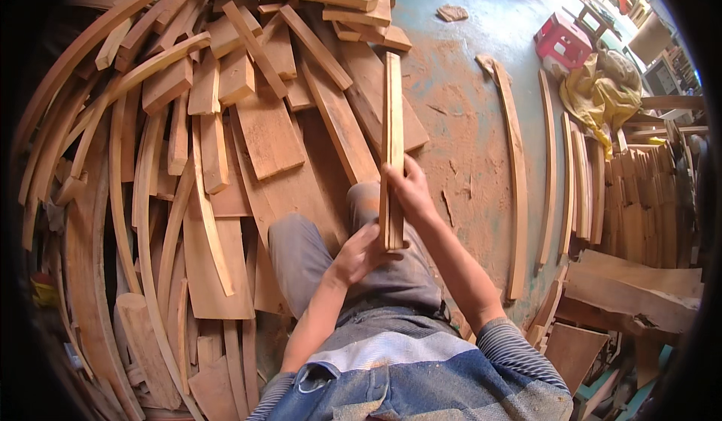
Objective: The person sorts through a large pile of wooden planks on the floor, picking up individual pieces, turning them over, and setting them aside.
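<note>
In front of my body, a narrow bundle of wooden slats stands out over my knees, pale along its top faces with dark lines running lengthwise. My right hand grips its right side around the middle. Under the near end, my left hand holds it from the left, some fingers passing beneath it. Whether the bundle is two pieces or more, I cannot tell. Beyond it on the left lies a large heap of boards and offcuts.
Long wooden strips lie on the dusty floor to the right. A pink plastic stool and a yellow sack are at the far right. Stacked wood and a broken board sit at the right edge.
</note>
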Available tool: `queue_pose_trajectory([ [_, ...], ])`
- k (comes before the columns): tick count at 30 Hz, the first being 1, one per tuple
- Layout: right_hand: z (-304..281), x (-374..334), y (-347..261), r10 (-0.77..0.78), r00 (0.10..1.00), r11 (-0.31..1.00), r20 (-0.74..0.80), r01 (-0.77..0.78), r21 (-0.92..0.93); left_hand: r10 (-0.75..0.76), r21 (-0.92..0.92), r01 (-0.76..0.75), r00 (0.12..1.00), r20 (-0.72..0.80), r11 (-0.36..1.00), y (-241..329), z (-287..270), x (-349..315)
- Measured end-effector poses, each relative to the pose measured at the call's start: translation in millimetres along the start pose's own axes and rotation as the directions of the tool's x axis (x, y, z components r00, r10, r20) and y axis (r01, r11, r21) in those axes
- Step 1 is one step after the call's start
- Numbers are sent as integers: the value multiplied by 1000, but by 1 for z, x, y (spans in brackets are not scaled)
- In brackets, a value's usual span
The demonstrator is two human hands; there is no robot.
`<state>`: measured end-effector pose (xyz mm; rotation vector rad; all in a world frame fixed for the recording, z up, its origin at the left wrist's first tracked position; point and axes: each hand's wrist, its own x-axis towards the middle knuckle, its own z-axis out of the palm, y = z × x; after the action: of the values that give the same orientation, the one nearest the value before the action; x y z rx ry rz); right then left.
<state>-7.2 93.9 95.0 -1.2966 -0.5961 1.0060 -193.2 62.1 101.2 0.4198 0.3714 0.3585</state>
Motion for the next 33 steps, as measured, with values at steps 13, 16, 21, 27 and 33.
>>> queue_pose_trajectory([
  [13, -69, 36, 29, 313, 947, 881, -75, -260, 396, -40, -338, 28, 999, -28, 941, 6, 35, 77],
  [16, -67, 42, 25, 308, 951, 832, -37, -250, 495, 9, -406, -15, 1000, -16, 914, 12, 39, 84],
  [21, -51, 37, -9, 267, 964, 802, 3, -224, 554, 72, -485, -33, 996, 62, 874, 30, 48, 91],
  [27, -49, 44, -15, 256, 966, 795, 20, -222, 564, 89, -506, -29, 992, 94, 862, 41, 52, 98],
  [33, -51, 49, -9, 254, 967, 783, 32, -225, 579, 80, -521, -23, 993, 87, 853, 43, 54, 98],
])
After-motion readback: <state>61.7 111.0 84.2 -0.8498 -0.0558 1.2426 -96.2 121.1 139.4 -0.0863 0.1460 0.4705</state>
